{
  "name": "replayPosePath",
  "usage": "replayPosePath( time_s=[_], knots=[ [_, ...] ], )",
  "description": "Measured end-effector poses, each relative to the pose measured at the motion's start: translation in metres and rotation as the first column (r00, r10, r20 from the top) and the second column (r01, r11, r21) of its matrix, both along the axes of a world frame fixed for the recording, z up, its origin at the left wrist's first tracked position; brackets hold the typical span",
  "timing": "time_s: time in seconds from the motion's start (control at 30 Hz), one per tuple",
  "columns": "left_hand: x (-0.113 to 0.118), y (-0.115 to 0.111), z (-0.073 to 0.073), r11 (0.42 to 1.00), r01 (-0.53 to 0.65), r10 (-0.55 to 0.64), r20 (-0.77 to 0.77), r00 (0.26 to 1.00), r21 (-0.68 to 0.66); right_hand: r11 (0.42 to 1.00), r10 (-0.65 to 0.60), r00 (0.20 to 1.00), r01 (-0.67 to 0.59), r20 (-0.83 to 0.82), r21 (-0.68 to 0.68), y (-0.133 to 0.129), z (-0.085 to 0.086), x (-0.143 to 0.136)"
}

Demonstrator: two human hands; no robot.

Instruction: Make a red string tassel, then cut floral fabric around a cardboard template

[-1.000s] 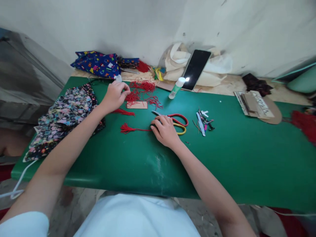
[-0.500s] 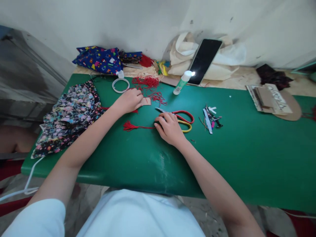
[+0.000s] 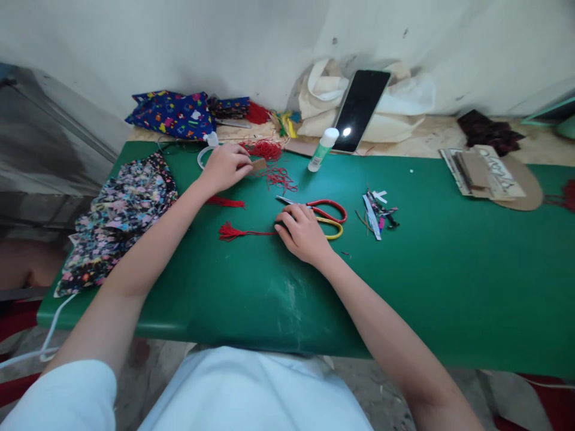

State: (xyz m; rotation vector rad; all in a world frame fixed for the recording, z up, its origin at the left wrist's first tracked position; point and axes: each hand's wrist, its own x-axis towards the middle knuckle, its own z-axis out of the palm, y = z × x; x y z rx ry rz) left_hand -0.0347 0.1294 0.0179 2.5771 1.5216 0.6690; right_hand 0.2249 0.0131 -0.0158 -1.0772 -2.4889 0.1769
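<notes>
My left hand pinches a small piece of brown cardboard, lifted at the back of the green table. Just in front of that hand, a bundle of red thread lies flat. My right hand rests on the table with its fingers curled. The cord of a red tassel runs straight to its thumb and fingertips, where its end is hidden. Beneath and behind this hand lie scissors with one red and one yellow handle, their blades partly covered.
Loose red threads lie behind the scissors. A glue stick stands before a propped phone. Floral fabric covers the table's left side, near a white ring. Scraps and cardboard pieces sit to the right.
My left hand has moved back and slightly left, lifting the cardboard off the table and uncovering more of the red thread bundle. My right hand stays by the scissors. The view has shifted slightly.
</notes>
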Motion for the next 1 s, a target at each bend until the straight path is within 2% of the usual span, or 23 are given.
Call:
replayPosePath(
  time_s=[0.07, 0.13, 0.27, 0.37, 0.43, 0.5, 0.53, 0.57, 0.6, 0.63, 0.67, 0.7, 0.73, 0.77, 0.8, 0.87, 0.93, 1.0],
  knots=[
    [-0.006, 0.009, 0.001, 0.996, -0.089, 0.091, 0.259, 0.961, -0.022, 1.0, 0.002, 1.0, -0.002, -0.001, -0.004, 0.0, 0.0, 0.0],
    [-0.011, 0.017, 0.005, 0.985, -0.165, 0.169, 0.506, 0.846, -0.052, 1.0, 0.001, 1.0, -0.001, -0.001, -0.008, 0.0, 0.0, 0.0],
    [-0.016, 0.015, 0.013, 0.974, -0.205, 0.211, 0.688, 0.695, -0.091, 1.0, -0.002, 1.0, 0.001, -0.008, -0.03, -0.001, 0.001, 0.001],
    [-0.007, -0.005, 0.019, 0.979, -0.202, 0.144, 0.795, 0.589, -0.028, 0.998, -0.016, 0.998, 0.012, -0.067, -0.067, -0.001, 0.002, 0.0],
    [0.006, -0.03, 0.023, 0.981, -0.192, 0.118, 0.788, 0.604, 0.0, 0.994, -0.028, 0.988, 0.011, -0.153, -0.112, -0.001, 0.006, 0.001],
    [0.022, -0.061, 0.028, 0.982, -0.183, 0.107, 0.685, 0.72, 0.038, 0.976, -0.081, 0.951, 0.015, -0.298, -0.218, -0.002, 0.013, 0.002],
    [0.03, -0.079, 0.03, 0.986, -0.159, 0.092, 0.601, 0.794, 0.059, 0.948, -0.134, 0.912, 0.004, -0.388, -0.318, -0.003, 0.018, 0.004],
    [0.037, -0.096, 0.032, 0.991, -0.11, 0.052, 0.52, 0.852, 0.08, 0.895, -0.205, 0.859, -0.03, -0.47, -0.445, -0.004, 0.023, 0.005],
    [0.043, -0.114, 0.032, 0.995, -0.043, 0.0, 0.429, 0.903, 0.092, 0.8, -0.29, 0.796, -0.102, -0.531, -0.591, -0.005, 0.03, 0.007],
    [0.049, -0.13, 0.032, 0.995, 0.0, -0.034, 0.342, 0.939, 0.101, 0.662, -0.368, 0.745, -0.21, -0.556, -0.719, -0.007, 0.036, 0.009],
    [0.053, -0.144, 0.03, 0.99, 0.023, -0.061, 0.279, 0.958, 0.136, 0.501, -0.421, 0.722, -0.32, -0.549, -0.804, -0.009, 0.042, 0.01],
    [0.056, -0.156, 0.027, 0.982, 0.055, -0.097, 0.228, 0.969, 0.183, 0.361, -0.456, 0.719, -0.389, -0.524, -0.848, -0.012, 0.046, 0.01],
    [0.058, -0.165, 0.022, 0.972, 0.106, -0.143, 0.168, 0.975, 0.209, 0.26, -0.47, 0.729, -0.425, -0.498, -0.867, -0.014, 0.049, 0.009],
    [0.059, -0.172, 0.017, 0.957, 0.164, -0.195, 0.113, 0.974, 0.237, 0.195, -0.473, 0.739, -0.443, -0.48, -0.875, -0.017, 0.051, 0.008],
    [0.059, -0.176, 0.012, 0.939, 0.209, -0.239, 0.08, 0.968, 0.271, 0.16, -0.477, 0.742, -0.453, -0.471, -0.877, -0.02, 0.051, 0.005],
    [0.055, -0.177, 0.003, 0.919, 0.27, -0.295, 0.045, 0.954, 0.287, 0.134, -0.482, 0.738, -0.47, -0.472, -0.872, -0.023, 0.047, 0.0],
    [0.046, -0.171, -0.001, 0.9, 0.325, -0.343, 0.01, 0.939, 0.291, 0.127, -0.466, 0.742, -0.483, -0.482, -0.867, -0.024, 0.042, -0.002],
    [0.03, -0.158, 0.0, 0.841, 0.45, -0.448, -0.08, 0.89, 0.299, 0.145, -0.403, 0.778, -0.465, -0.481, -0.873, -0.021, 0.039, 0.0]
  ],
)
